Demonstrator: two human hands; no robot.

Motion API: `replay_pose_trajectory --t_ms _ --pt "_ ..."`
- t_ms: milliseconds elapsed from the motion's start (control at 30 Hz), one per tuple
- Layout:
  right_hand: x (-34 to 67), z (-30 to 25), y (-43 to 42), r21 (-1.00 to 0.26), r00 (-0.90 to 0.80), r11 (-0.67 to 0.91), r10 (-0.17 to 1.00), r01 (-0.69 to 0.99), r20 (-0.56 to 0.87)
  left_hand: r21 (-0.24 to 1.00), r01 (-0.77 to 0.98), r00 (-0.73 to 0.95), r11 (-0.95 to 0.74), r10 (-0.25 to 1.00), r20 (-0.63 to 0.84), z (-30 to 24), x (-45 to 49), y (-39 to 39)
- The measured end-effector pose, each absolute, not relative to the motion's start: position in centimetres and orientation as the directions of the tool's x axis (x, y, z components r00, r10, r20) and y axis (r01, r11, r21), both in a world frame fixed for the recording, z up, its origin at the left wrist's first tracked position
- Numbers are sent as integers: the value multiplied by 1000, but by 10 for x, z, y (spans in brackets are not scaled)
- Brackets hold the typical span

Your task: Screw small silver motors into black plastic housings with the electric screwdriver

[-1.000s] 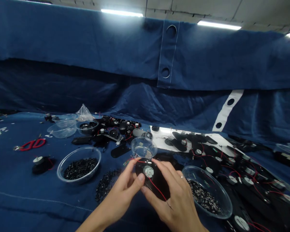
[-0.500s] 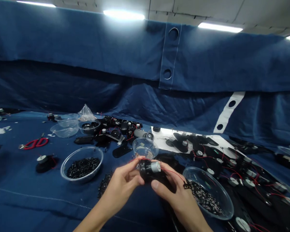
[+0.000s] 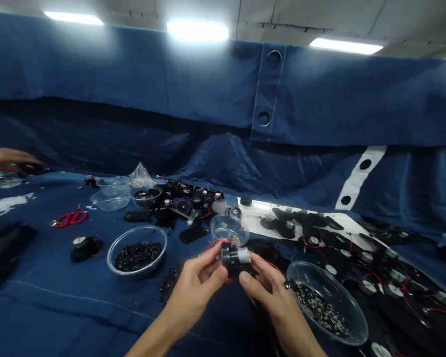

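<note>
A small silver motor (image 3: 243, 255) sits in a black round housing (image 3: 229, 257) with red wires coming off it. My left hand (image 3: 202, 280) is closed round the housing, thumb in front and fingers behind. Against the motor's other end are the curled fingers of my right hand (image 3: 269, 292), its thumb below; the red wires run over these fingers. The underside of the part is hidden by shadow and my hands. Just behind stands a small clear bowl (image 3: 212, 229), and a pile of black screws (image 3: 167, 287) lies beside my left wrist.
A clear bowl of black screws (image 3: 113, 258) stands left, a larger bowl of small metal parts (image 3: 360, 325) right. Red-handled scissors (image 3: 71, 218) and one motor unit (image 3: 82, 248) lie farther left. Many wired black parts (image 3: 357, 258) cover the right. Another person's hand (image 3: 7, 157) holds something dark.
The motor has turned slightly in my hands, its silver end now pointing more to the right. Another person's hand has come in at far left, and a dark object shows at the left edge.
</note>
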State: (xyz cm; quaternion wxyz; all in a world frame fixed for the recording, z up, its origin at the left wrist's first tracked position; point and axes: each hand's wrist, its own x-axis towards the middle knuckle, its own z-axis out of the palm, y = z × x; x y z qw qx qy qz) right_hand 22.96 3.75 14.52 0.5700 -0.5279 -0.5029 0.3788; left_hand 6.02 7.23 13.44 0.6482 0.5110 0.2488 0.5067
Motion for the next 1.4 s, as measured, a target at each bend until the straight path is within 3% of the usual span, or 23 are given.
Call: replay_pose_trajectory --t_ms 100,200,300,367,467,600,867,1100,1300,1400 --pt "219 169 32 -977 -29 175 985 120 173 842 -539 329 31 928 176 133 51 55" --pt "201 188 19 -870 -157 362 932 335 328 731 -681 231 41 960 162 128 37 34" --pt "180 187 0 -639 -184 498 850 586 493 637 -770 148 33 981 129 123 29 16" --pt "169 179 -12 -515 -153 504 801 693 579 590 -805 138 50 985 105 120 30 7" --pt "160 169 -22 -447 -39 435 749 782 661 516 -853 141 78 986 85 116 40 1" --pt "163 169 -24 -389 -34 416 718 822 696 401 -911 143 93 985 96 112 53 -1" --pt "165 181 -29 -658 83 334 852 675 517 460 -880 178 120 980 85 120 57 -8" --pt "170 176 -24 -580 37 340 841 740 540 454 -884 155 115 986 53 120 62 -4" --pt "159 172 -28 -639 158 258 840 725 519 365 -923 139 120 990 25 117 75 -2" --pt "153 171 -31 -630 205 222 822 744 532 306 -927 245 217 968 55 121 79 -1"
